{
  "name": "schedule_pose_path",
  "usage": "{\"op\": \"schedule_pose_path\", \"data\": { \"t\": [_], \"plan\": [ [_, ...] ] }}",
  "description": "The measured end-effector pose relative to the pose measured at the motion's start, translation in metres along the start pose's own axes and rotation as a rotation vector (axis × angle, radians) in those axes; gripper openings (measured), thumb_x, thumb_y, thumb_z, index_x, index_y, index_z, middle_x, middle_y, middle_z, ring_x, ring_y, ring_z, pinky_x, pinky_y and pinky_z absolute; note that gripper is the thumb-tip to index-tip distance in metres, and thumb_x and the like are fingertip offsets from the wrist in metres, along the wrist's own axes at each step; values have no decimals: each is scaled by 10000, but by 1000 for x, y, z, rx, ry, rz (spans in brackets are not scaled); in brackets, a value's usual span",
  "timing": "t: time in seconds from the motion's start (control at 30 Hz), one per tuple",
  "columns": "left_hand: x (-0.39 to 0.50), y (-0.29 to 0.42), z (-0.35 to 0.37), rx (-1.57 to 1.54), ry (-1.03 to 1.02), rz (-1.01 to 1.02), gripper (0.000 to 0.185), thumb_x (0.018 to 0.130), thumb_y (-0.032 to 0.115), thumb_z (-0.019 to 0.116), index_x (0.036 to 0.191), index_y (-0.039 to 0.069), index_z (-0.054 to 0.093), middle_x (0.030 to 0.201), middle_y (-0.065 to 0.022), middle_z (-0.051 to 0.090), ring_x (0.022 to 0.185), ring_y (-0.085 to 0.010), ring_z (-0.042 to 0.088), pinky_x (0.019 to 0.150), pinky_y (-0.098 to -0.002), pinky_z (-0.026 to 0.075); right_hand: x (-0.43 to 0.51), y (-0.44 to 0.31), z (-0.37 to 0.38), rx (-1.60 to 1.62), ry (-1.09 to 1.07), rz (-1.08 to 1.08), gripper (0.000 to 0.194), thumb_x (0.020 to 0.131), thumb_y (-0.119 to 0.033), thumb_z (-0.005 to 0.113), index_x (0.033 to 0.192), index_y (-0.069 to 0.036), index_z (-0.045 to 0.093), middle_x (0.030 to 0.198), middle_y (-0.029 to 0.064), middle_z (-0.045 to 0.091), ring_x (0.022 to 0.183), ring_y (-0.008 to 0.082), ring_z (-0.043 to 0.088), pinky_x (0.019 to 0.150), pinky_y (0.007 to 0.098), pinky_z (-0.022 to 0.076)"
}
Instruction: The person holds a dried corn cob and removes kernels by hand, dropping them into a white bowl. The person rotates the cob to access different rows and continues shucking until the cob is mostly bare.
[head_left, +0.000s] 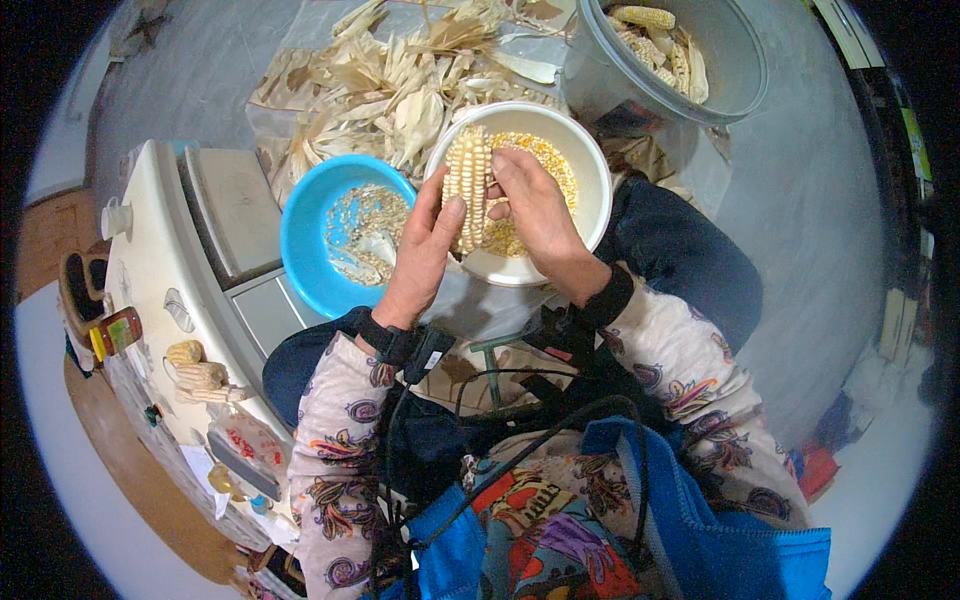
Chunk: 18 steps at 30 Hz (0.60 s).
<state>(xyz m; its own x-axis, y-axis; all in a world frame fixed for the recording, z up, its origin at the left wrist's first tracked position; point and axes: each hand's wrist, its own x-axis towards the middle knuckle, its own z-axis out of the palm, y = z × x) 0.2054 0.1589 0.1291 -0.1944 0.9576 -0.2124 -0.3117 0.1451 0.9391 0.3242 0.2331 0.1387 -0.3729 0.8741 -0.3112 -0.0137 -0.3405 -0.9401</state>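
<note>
An ear of pale corn (471, 187) stands nearly upright in my left hand (420, 259), thumb across its front and fingers around its left side. My right hand (536, 206) has its thumb and bent fingers at the ear's upper right side; its fingertips are partly hidden. Both hands are above a white basin (601, 184), where loose yellow and white kernels (556, 161) cover the bottom. To the left of it, a blue basin (298, 236) contains small pale bits (367, 206) and a few husk scraps.
Dry corn husks (405, 97) lie heaped beyond the basins. A clear plastic bucket (645, 97) at the upper right holds several cobs (667, 56). At left, a white cabinet (161, 247) bears corn ears (199, 375) and a jar (118, 334). Black cables (517, 469) cross my lap.
</note>
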Motion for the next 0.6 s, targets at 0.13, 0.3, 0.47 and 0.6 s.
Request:
{"op": "schedule_pose_path", "data": {
  "t": [0.13, 0.3, 0.47, 0.6],
  "plan": [
    [3, 6, 7, 144, -14, 47, 499, 920, 152, 452, 1353, -11, 265, 1284, -114, 420, 1167, -160, 409, 981, -278, 316, 1, -3, -8, -72, -2, -76, 329, 911, -245, 459, 1088, 27, 512, 930, 127, 583, 805, 150, 567, 645, 280, 481],
    [6, 11, 18, 164, -28, 33, 507, 918, 147, 461, 1355, -9, 257, 1288, -116, 416, 1175, -166, 403, 985, -279, 312, 1, -1, -17, -164, 19, -267, 296, 903, -197, 468, 1077, 37, 520, 910, 181, 596, 832, 221, 587, 720, 327, 464],
    [9, 9, 21, 129, -60, 45, 522, 917, 158, 472, 1358, -9, 247, 1291, -118, 411, 1179, -166, 397, 985, -279, 313, 4, 2, -21, -242, 29, -340, 241, 897, -137, 429, 1054, 33, 496, 921, 219, 555, 860, 345, 548, 782, 390, 428],
    [7, 1, 24, 203, -19, 52, 537, 913, 156, 480, 1360, -13, 235, 1302, -131, 397, 1188, -179, 392, 995, -284, 303, 3, 5, -22, -422, 40, -452, 282, 923, -149, 384, 1138, 23, 449, 932, 135, 556, 835, 191, 542, 765, 297, 431]
  ]
}}
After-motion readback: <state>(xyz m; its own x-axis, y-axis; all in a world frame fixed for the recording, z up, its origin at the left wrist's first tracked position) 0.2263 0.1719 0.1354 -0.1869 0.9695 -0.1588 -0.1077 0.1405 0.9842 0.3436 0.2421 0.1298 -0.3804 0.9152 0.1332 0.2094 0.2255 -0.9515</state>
